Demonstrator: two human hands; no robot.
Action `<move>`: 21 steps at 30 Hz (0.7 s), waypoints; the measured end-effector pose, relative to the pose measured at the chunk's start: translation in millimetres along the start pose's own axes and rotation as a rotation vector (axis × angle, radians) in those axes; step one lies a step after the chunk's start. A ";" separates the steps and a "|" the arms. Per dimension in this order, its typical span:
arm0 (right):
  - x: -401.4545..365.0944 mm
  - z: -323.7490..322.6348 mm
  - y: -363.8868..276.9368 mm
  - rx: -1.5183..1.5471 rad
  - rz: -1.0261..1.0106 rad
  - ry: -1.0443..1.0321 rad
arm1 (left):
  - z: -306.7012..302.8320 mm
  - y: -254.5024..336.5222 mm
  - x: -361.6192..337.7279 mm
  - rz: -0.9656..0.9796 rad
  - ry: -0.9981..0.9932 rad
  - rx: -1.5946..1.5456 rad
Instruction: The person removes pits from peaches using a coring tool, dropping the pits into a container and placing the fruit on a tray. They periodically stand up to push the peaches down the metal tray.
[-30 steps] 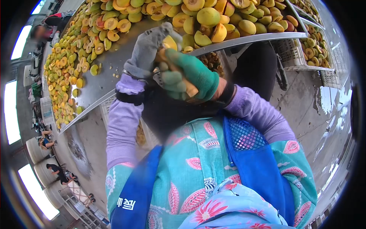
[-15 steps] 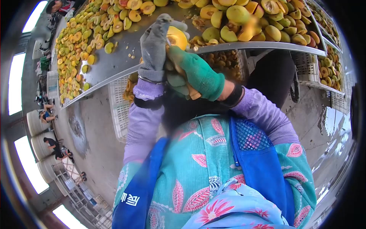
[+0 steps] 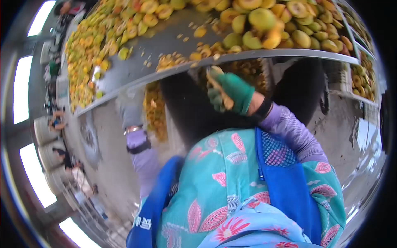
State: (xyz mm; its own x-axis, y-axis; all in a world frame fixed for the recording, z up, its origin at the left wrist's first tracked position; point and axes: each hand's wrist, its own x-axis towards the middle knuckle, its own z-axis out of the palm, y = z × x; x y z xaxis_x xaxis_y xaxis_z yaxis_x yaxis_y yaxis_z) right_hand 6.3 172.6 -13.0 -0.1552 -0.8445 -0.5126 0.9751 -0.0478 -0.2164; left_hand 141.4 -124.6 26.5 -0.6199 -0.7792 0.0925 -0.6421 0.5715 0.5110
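My right hand (image 3: 232, 93), in a green glove, is closed round a wooden-handled tool (image 3: 223, 91). The tool's far end points up toward the table edge and is blurred. Low on the left, my left hand (image 3: 131, 108) in a grey glove hangs beside the table's front edge, smeared by motion. Near it stands a container of yellow fruit pieces (image 3: 155, 113). On the metal table (image 3: 124, 72) above both hands lie halved yellow-green peaches (image 3: 151, 18), with small scraps (image 3: 171, 61) along the front rim. Larger peach pieces (image 3: 262, 20) are heaped at the right.
Under the table is more cut fruit (image 3: 248, 72), partly hidden by the rim. A crate of fruit (image 3: 359, 80) stands at the far right. My knees in dark trousers reach under the table edge. Several people and large pale tubs (image 3: 43, 131) are at the left.
My left hand has dropped away from the table, down and to the left. The peach half that was between my hands is out of them. My right hand, with the tool, has shifted right and slightly down.
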 end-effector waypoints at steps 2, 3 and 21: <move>-22.0 -2.0 -3.6 -0.135 0.051 -0.030 | 34.3 28.2 25.6 0.260 -0.012 0.109; -31.7 0.3 -0.4 -0.148 -0.050 0.079 | 48.6 88.9 16.8 0.349 -0.116 -0.180; -1.8 -10.0 -38.2 -1.292 -0.980 0.633 | 133.5 180.2 -18.0 0.356 -0.581 -1.025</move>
State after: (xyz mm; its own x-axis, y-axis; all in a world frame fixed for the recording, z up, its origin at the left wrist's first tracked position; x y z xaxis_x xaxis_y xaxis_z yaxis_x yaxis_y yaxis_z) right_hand -32.2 181.2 -12.1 -0.9018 -0.4288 0.0532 -0.2049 0.3161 -0.9263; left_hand -23.4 26.8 2.8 -0.9649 -0.2412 0.1036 0.0921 0.0584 0.9940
